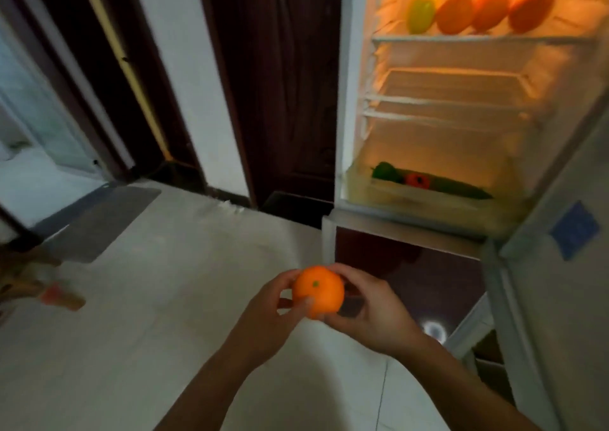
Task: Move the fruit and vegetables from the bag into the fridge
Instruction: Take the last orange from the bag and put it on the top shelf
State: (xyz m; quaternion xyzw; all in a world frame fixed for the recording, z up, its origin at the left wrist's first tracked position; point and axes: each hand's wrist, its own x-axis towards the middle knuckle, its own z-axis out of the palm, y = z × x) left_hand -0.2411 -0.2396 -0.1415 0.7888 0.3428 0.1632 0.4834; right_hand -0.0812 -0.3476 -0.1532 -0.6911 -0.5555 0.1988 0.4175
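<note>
An orange (319, 290) with a small green stem spot is held between both hands low in the middle of the view. My left hand (270, 312) grips its left side and my right hand (372, 312) cups its right side. The fridge (349, 107) stands open at the upper right, lit inside. On its top shelf (478, 38) lie a yellow-green pepper (421, 15) and three orange fruits (487, 11). In the bottom drawer (428, 196) lie green vegetables (448, 185) and a red one (417, 180). A brown bag (19, 285) shows blurred at the left edge.
The fridge door (560, 265) hangs open at the right with a blue sticker. The dark lower freezer front (412, 265) is below the open compartment. A grey mat (95, 223) lies on the pale floor by a doorway at the left. Two middle shelves hold nothing.
</note>
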